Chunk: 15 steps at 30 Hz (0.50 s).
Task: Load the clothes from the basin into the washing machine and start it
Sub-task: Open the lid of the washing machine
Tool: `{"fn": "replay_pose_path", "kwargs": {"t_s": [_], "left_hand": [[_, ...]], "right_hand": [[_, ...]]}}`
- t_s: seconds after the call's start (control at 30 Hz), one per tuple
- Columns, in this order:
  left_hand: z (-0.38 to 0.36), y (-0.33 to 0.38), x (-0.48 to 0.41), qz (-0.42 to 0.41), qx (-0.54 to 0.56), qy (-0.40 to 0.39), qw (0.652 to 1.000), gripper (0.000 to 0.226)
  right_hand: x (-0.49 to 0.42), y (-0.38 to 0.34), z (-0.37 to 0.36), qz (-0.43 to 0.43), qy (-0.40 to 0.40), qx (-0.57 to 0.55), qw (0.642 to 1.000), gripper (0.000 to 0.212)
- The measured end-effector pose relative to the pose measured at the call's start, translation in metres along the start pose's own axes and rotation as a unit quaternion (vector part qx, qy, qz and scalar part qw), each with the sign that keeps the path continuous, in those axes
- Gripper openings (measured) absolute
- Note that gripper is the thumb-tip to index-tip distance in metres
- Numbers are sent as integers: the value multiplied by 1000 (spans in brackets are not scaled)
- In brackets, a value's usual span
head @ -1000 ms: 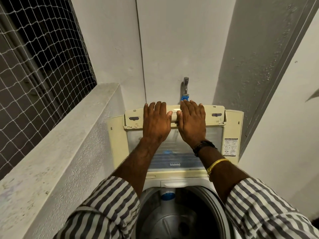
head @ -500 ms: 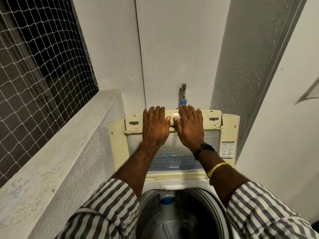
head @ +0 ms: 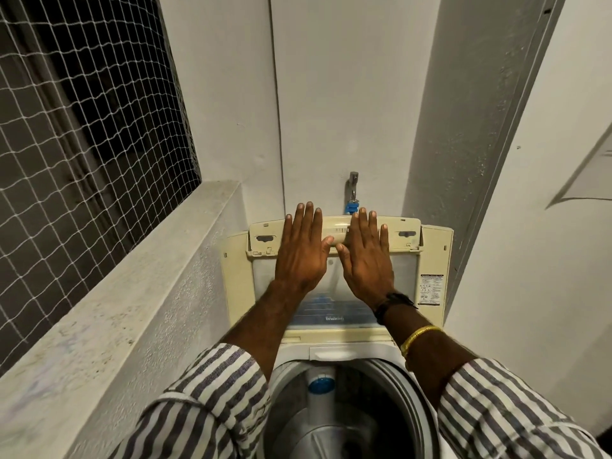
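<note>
The top-loading washing machine's cream lid (head: 433, 260) stands raised and folded back toward the wall. My left hand (head: 303, 250) and my right hand (head: 366, 256) lie flat on it side by side, fingers spread, thumbs almost touching at the lid's handle. Neither hand holds anything. Below my arms the drum (head: 361, 412) is open, dark inside, with a blue-capped part (head: 321, 385) at its rim. No basin or clothes are in view.
A metal tap with a blue hose fitting (head: 352, 197) sticks out of the wall just behind the lid. A concrete ledge (head: 116, 309) under a netted window (head: 76, 127) runs along the left. A white wall (head: 530, 276) closes in on the right.
Both hands have stayed flat on the raised lid. The camera has tipped slightly upward, so lid and hands sit lower in the picture.
</note>
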<state>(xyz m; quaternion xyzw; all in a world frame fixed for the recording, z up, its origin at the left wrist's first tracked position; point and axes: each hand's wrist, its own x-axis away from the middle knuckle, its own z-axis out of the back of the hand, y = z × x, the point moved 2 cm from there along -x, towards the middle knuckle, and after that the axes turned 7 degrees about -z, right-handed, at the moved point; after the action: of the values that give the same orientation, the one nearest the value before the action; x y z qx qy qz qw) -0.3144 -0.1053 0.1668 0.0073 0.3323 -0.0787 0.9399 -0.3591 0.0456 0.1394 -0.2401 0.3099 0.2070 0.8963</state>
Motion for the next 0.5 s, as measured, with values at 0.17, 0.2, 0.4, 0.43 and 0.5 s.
{"fn": "replay_pose_path", "kwargs": {"t_s": [0.17,0.2,0.4,0.43,0.5], "left_hand": [[10,10,21,-16,4,-6,1000,75],[11,13,25,-15,4,-9,1000,76],[22,37,56,-1,0,-8,1000,78],[24,41,62,-3,0,-8,1000,78],[26,47,72,-4,0,-7,1000,79]], "right_hand": [[18,-3,12,21,-6,-10,1000,67],[23,-3,14,22,-9,-14,1000,67],[52,-6,32,36,-30,-5,999,69],[58,-7,36,37,-38,-3,999,69],[70,-9,43,37,-44,-4,998,71]]}}
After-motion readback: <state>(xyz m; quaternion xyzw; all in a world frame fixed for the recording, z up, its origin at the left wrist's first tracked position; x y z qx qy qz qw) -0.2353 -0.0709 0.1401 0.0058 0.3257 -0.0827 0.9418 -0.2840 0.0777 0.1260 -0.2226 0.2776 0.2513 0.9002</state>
